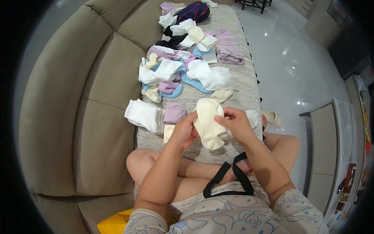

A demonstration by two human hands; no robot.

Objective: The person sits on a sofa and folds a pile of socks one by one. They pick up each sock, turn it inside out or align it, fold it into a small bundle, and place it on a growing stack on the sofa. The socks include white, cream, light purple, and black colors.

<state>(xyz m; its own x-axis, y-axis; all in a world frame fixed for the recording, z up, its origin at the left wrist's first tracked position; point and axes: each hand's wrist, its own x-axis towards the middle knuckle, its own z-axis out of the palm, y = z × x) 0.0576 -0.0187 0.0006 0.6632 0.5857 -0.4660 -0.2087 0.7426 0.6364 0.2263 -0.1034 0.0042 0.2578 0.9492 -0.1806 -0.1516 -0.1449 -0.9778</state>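
Note:
Both my hands grip a pale cream sock (pixel 209 121) in front of my crossed legs. My left hand (pixel 187 131) pinches its left edge, and my right hand (pixel 235 122) has the thumb pressed on its right edge. Just left of my left hand lie a folded lilac sock (pixel 174 113), a pair of folded white socks (pixel 146 115) and a partly covered cream sock (pixel 168 133). Another cream sock (pixel 222 95) lies just beyond the held one. A white sock (pixel 252 118) is partly hidden behind my right hand.
Farther up the sofa seat cover (pixel 248 76) lies a loose heap of white socks (pixel 163 70), blue, lilac and black ones. Lilac folded cloth (pixel 229 48) and a dark patterned bundle (pixel 194 12) lie beyond. The sofa backrest (pixel 102 73) rises at left; a cabinet (pixel 324 140) stands at right.

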